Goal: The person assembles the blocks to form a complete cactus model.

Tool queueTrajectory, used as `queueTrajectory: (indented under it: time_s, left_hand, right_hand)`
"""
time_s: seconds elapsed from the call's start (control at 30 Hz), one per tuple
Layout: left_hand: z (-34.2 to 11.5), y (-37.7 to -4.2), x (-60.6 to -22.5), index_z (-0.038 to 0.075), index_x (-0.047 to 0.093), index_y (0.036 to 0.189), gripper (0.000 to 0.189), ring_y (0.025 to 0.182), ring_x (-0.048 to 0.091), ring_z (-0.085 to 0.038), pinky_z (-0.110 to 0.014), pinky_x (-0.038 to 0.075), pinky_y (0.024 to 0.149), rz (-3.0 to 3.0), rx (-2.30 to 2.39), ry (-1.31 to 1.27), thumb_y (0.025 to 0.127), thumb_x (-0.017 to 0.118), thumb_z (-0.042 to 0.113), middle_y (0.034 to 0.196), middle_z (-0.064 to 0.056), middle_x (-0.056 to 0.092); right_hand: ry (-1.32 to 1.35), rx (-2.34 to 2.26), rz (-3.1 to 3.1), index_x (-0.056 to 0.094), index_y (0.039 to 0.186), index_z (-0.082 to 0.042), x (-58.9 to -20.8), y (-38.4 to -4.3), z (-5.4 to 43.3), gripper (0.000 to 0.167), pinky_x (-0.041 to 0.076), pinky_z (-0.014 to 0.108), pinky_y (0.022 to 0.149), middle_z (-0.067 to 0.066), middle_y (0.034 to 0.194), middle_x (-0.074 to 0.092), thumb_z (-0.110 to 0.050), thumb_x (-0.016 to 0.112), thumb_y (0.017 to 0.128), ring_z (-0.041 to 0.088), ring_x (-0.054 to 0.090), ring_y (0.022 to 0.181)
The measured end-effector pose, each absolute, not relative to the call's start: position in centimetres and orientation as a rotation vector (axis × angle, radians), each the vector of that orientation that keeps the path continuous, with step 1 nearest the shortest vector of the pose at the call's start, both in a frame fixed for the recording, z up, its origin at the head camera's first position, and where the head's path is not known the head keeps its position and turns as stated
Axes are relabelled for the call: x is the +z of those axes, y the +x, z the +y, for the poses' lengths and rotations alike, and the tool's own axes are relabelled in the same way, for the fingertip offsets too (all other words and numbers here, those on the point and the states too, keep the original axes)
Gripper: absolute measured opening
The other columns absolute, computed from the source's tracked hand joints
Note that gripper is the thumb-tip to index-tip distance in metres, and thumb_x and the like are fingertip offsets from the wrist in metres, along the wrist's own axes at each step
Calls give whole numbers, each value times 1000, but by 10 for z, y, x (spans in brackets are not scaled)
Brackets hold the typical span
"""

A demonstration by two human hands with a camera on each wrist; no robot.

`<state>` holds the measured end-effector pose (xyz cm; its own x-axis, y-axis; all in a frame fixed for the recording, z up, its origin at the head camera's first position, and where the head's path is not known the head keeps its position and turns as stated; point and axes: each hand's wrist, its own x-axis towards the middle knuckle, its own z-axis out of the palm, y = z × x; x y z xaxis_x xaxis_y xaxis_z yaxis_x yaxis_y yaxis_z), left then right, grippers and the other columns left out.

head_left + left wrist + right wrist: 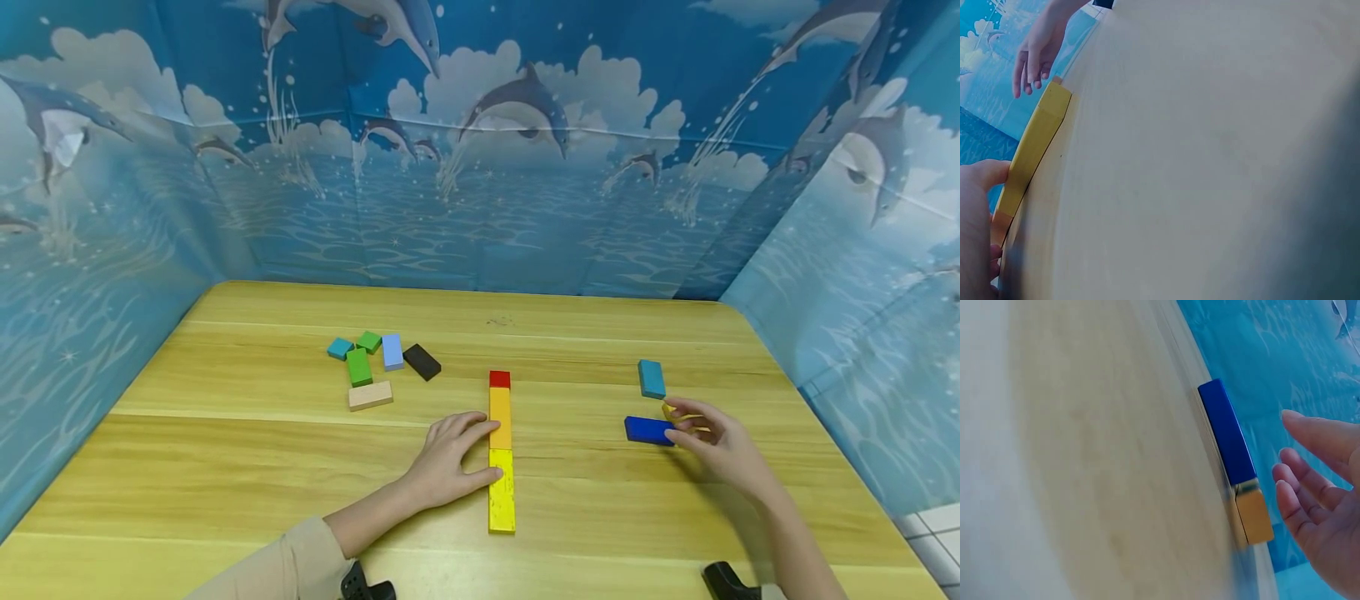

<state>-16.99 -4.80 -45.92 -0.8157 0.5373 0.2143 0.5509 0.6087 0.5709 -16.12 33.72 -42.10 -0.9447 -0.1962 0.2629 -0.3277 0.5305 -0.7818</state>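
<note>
A straight row of blocks runs away from me in the head view: a yellow block (502, 508) nearest, an orange block (500, 407) beyond it and a red block (499, 379) at the far end. My left hand (446, 467) lies along the row's left side, its index fingertip at the orange block and its thumb at the yellow one. To the right, my right hand (716, 446) hovers with loosely bent fingers over a dark blue block (647, 430) and a small yellow-orange block (1255, 515). The right wrist view shows a gap between those fingers and both blocks.
A turquoise block (652, 379) lies just beyond the dark blue one. At the back left sit several blocks: green (359, 367), black (422, 362), light blue (392, 352) and beige (371, 396) among them. A dolphin-print curtain (480, 208) encloses the wooden table (300, 483).
</note>
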Motion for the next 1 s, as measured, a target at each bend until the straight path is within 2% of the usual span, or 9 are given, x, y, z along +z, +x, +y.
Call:
queueTrajectory:
  time_s: [0.2, 0.6, 1.0]
  left_hand:
    - [-48, -170, -458, 18, 48, 132, 57, 126, 33, -27, -50, 21, 102, -2795, -1011, -947, 83, 60, 43, 134, -6, 42]
    - [-48, -170, -458, 18, 48, 132, 57, 126, 33, -27, -50, 22, 102, -2792, -1018, -941, 83, 60, 44, 134, -7, 42]
    - [-48, -169, -457, 20, 47, 134, 58, 128, 32, -24, -47, 20, 104, -2832, -1014, -925, 83, 59, 45, 135, -4, 41]
  right_hand:
    - [415, 1342, -2664, 49, 119, 11, -424, -155, 344, 39, 45, 11, 72, 1, 101, 57, 1, 62, 84, 0, 54, 83]
    - [372, 1198, -2721, 53, 118, 7, -428, -154, 345, 39, 46, 13, 69, 14, 101, 57, -3, 65, 82, 0, 53, 83]
    - [375, 1011, -2730, 63, 108, 2, -432, -162, 344, 32, 40, 16, 60, 8, 96, 51, -4, 70, 78, 6, 43, 77]
